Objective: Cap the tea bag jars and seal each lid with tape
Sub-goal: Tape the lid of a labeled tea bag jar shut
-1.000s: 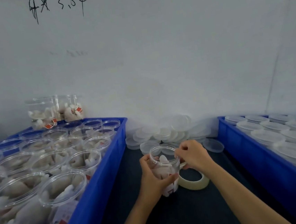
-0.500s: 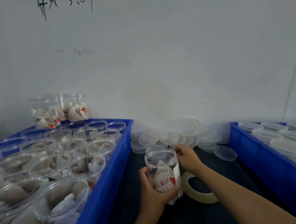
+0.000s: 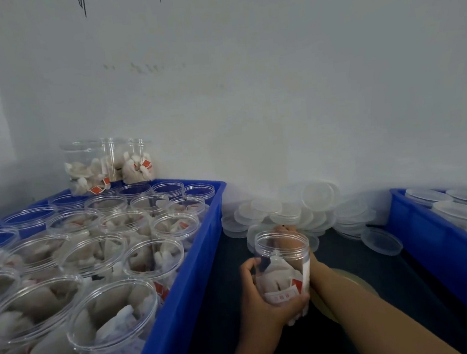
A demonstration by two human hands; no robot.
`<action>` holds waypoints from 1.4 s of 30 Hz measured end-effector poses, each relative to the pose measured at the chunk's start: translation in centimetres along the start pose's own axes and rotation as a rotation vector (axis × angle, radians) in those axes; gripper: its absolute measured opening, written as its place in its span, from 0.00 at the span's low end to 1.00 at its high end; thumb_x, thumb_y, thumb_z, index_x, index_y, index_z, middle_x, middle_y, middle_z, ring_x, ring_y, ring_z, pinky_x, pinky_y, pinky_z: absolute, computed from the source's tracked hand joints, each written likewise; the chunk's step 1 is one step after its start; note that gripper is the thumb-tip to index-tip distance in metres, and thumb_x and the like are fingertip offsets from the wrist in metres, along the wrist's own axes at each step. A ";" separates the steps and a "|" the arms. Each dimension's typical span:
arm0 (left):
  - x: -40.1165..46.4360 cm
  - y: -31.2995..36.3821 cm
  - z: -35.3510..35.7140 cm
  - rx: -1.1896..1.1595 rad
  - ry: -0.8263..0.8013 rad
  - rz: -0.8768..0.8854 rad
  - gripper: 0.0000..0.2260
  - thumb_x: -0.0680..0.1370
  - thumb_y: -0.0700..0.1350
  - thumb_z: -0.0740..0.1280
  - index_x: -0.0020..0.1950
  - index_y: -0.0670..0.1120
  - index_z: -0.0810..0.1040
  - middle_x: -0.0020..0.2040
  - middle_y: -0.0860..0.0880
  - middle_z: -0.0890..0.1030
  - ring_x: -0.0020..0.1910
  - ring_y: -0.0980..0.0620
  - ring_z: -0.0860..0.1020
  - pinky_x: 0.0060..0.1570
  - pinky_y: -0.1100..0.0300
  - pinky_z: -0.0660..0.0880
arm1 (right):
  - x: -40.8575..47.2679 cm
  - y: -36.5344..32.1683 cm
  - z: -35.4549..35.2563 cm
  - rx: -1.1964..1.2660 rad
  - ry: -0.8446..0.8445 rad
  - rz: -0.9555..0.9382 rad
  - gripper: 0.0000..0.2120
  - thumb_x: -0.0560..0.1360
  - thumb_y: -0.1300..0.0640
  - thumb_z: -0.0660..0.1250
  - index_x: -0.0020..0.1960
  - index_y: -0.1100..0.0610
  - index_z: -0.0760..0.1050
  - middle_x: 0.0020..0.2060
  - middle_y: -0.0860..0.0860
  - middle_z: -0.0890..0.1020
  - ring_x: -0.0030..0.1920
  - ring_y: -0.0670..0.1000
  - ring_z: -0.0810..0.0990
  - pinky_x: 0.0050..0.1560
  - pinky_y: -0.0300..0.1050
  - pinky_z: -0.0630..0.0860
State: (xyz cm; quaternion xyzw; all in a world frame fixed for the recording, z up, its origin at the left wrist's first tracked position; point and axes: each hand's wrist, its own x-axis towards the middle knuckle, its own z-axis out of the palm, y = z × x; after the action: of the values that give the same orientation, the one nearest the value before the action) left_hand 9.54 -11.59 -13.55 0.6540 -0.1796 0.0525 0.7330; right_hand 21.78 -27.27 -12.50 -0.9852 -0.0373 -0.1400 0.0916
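Left of the grip: blue bin packed with open clear jars of tea bags, none capped; three more jars stand against the wall behind the bin's far edge. Centre, on the dark table: left hand wraps the lower body of one jar, thumb on its left side, fingers curled under and round the front over the red-and-white label. Jar is upright, mouth open, no lid on it, tea bags in the lower half. Right hand is directly behind the jar, seen mostly through the clear wall; it reaches into the pile of loose lids heaped along the wall beyond the grip. Fingertips are at the lids, but whether they pinch one or lie spread cannot be told through the plastic. Right forearm runs from lower right up past the jar's right side and crosses over the tape roll, which lies flat on the table just right of the held jar, partly hidden by the arm. One single lid lies apart, right of the pile. Far right of the grip: second blue bin holding capped jars, only their tops visible.
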 end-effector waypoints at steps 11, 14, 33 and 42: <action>-0.1 -0.5 -0.2 0.031 0.015 0.001 0.37 0.62 0.40 0.82 0.61 0.60 0.65 0.57 0.56 0.75 0.51 0.66 0.78 0.43 0.68 0.78 | -2.7 0.4 -4.2 0.206 0.137 0.005 0.05 0.75 0.57 0.68 0.43 0.54 0.72 0.44 0.49 0.76 0.45 0.49 0.75 0.48 0.45 0.74; -0.3 -0.4 -0.4 0.023 0.034 -0.008 0.37 0.61 0.39 0.82 0.61 0.61 0.66 0.57 0.55 0.75 0.50 0.63 0.79 0.42 0.66 0.79 | -4.0 -0.1 -5.8 0.523 0.284 0.151 0.05 0.77 0.62 0.65 0.43 0.56 0.70 0.40 0.51 0.77 0.42 0.51 0.77 0.43 0.46 0.74; -1.2 1.1 0.0 0.213 -0.080 0.120 0.38 0.60 0.44 0.83 0.65 0.60 0.70 0.61 0.56 0.75 0.55 0.57 0.78 0.50 0.60 0.80 | -18.7 -1.6 -8.9 1.874 0.164 0.466 0.19 0.73 0.49 0.65 0.61 0.57 0.77 0.51 0.55 0.83 0.48 0.53 0.80 0.55 0.54 0.75; -2.4 2.2 -0.1 0.502 -0.193 0.318 0.41 0.61 0.54 0.81 0.66 0.71 0.63 0.61 0.63 0.70 0.60 0.65 0.70 0.59 0.71 0.69 | -19.1 -2.3 -9.4 1.492 0.307 0.204 0.22 0.71 0.52 0.68 0.65 0.48 0.73 0.59 0.52 0.80 0.56 0.55 0.81 0.49 0.50 0.79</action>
State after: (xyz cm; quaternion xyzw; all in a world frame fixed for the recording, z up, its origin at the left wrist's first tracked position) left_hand 6.63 -10.82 -12.33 0.7803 -0.3298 0.1467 0.5108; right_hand 0.67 -27.69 -8.62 -0.6307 -0.0177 -0.2038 0.7486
